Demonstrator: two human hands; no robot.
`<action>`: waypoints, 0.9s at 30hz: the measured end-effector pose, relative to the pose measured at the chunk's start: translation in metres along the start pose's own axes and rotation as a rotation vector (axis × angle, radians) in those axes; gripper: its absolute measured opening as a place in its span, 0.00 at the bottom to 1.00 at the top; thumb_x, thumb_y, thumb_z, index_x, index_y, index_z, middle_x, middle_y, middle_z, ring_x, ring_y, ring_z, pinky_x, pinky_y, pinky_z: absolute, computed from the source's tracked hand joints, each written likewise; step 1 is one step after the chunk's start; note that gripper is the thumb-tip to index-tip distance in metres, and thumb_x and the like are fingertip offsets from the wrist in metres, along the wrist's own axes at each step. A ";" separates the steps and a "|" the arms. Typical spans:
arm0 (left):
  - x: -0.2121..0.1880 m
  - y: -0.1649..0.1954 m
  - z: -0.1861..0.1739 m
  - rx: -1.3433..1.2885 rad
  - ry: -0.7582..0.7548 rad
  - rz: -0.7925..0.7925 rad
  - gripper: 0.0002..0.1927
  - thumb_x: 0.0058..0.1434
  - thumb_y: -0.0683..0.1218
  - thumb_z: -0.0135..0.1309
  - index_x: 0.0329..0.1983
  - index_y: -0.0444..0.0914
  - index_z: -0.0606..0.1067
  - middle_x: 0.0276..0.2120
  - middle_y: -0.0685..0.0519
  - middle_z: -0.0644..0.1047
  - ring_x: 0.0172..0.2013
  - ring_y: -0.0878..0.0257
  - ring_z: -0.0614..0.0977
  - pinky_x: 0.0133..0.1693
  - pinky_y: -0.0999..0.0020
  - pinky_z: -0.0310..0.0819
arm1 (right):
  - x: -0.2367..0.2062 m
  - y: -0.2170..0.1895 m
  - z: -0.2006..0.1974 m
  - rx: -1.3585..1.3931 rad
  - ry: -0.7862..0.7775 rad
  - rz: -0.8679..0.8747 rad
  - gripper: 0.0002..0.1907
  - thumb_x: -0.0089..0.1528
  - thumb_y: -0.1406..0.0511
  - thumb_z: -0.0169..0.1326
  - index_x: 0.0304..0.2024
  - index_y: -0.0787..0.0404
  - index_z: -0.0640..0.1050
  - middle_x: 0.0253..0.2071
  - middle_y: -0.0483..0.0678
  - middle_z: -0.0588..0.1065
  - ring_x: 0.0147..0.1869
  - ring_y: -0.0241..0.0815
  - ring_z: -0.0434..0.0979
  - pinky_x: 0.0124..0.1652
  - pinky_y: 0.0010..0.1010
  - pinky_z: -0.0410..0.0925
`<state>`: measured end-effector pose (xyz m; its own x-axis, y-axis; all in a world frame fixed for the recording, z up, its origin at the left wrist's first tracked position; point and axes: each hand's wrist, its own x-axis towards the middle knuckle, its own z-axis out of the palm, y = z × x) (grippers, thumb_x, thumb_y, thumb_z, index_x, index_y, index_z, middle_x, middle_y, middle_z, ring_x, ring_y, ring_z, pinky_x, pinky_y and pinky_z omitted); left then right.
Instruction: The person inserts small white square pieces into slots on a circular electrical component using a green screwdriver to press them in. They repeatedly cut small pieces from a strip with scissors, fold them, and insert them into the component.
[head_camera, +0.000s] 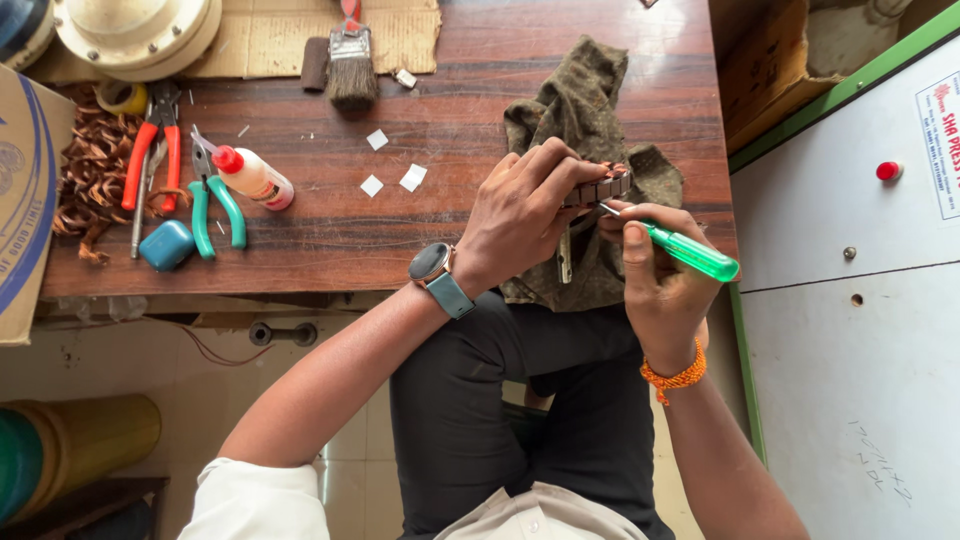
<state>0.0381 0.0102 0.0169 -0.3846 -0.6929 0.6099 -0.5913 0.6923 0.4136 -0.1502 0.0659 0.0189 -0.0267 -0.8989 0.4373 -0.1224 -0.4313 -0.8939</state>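
Over an olive cloth (580, 100), the left hand (520, 215) grips a small slotted metal part (600, 187); the right hand (660, 275) grips a green-handled screwdriver (690, 252), its tip touching that part.

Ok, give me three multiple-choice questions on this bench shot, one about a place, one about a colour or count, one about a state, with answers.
1. Where does the paintbrush lie?
A. on the cloth
B. at the far edge of the wooden table, partly on cardboard
C. on the floor

2. What colour is the screwdriver handle?
A. red
B. yellow
C. green

3. How is the small ribbed metal part held?
A. gripped by the left hand
B. loose on the table
C. clamped in pliers

Answers: 1 B, bristles on the wood; 2 C, translucent green in the right hand; 3 A, fingers pinch it over the cloth.
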 end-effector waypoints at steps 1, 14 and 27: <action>0.001 0.000 0.000 0.004 0.005 0.006 0.22 0.61 0.40 0.62 0.58 0.44 0.73 0.42 0.55 0.71 0.41 0.58 0.77 0.41 0.61 0.69 | 0.002 0.000 0.000 0.016 -0.002 0.008 0.09 0.74 0.67 0.53 0.52 0.70 0.76 0.51 0.55 0.81 0.50 0.39 0.84 0.45 0.22 0.74; 0.001 0.001 0.000 -0.005 0.001 0.000 0.22 0.61 0.42 0.62 0.58 0.44 0.73 0.42 0.54 0.69 0.44 0.55 0.77 0.44 0.58 0.70 | -0.007 -0.005 0.015 -0.062 0.074 -0.035 0.11 0.74 0.67 0.53 0.52 0.72 0.76 0.50 0.56 0.81 0.51 0.42 0.83 0.52 0.30 0.78; -0.005 -0.009 -0.004 -0.135 0.014 -0.012 0.16 0.68 0.52 0.60 0.58 0.47 0.75 0.43 0.55 0.72 0.39 0.58 0.77 0.41 0.59 0.72 | 0.017 0.041 -0.079 0.069 0.134 0.150 0.13 0.81 0.62 0.49 0.56 0.69 0.73 0.30 0.49 0.74 0.32 0.37 0.76 0.38 0.29 0.76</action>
<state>0.0476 0.0084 0.0130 -0.3680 -0.6988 0.6134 -0.4949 0.7057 0.5070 -0.2336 0.0390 -0.0023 -0.1716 -0.9371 0.3039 -0.0393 -0.3017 -0.9526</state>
